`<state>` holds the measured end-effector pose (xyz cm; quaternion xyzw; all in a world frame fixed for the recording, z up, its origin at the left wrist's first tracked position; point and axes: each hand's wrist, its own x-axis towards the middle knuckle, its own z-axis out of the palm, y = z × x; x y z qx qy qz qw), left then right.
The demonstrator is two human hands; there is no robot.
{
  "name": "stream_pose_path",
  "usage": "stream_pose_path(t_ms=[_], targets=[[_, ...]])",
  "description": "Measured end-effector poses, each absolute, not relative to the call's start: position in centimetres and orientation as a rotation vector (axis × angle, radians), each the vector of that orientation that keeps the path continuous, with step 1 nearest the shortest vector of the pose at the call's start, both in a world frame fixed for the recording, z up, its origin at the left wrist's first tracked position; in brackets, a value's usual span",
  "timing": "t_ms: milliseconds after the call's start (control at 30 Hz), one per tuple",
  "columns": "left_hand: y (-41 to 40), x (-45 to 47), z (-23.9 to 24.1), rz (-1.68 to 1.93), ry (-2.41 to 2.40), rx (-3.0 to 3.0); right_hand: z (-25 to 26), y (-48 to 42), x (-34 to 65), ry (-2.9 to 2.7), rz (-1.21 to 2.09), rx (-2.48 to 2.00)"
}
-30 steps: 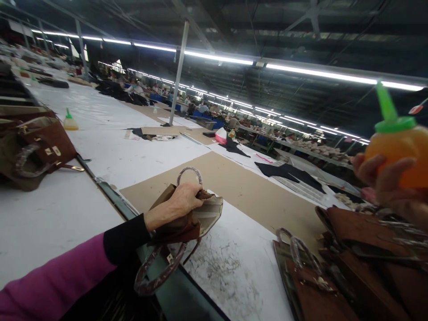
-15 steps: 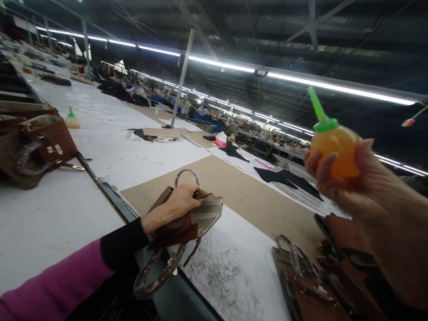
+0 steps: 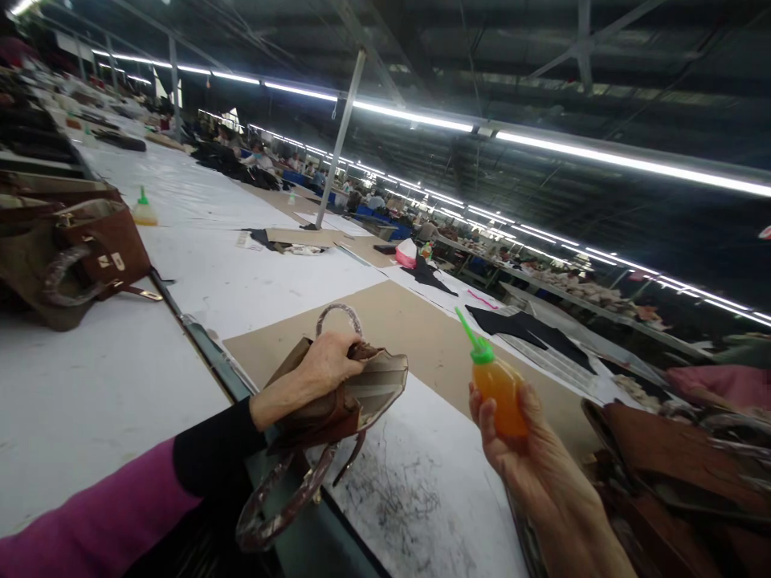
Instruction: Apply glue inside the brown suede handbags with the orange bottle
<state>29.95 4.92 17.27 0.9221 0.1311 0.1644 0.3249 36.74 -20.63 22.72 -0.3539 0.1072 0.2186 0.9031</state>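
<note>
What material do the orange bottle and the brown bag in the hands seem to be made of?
Bottle: probably soft plastic; translucent orange body, glossy green nozzle cap, held by the right hand.
Bag: looks like leather or imitation, matte brown with stiff folded panels, gripped by the left hand.

A long white table (image 3: 108, 385) runs into the upper left; fluorescent light strips (image 3: 602, 156) cross a dark ceiling (image 3: 482, 48) — a steel pole (image 3: 340, 136) stands mid-frame.

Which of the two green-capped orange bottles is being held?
The near bottle, gripped upright in the right hand. The other bottle stands alone far off on the white table.
</note>
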Motion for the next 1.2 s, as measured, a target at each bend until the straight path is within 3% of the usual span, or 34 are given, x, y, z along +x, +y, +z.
stream_pose_path(t_ms=[567, 1000, 1200], targets=[[5.2, 29.3, 17.2, 0.446, 0.367, 2.342, 14.5, -22.5, 36.9, 0.036, 0.302, -1.101], [4.8, 29.8, 16.9, 0.44, 0.354, 2.386, 13.4, -24.4, 38.5, -0.175, 0.245, -1.467], [4.3, 29.8, 17.1, 0.438, 0.285, 2.423, 15.0, -24.4, 38.5, -0.242, 0.299, -1.569]])
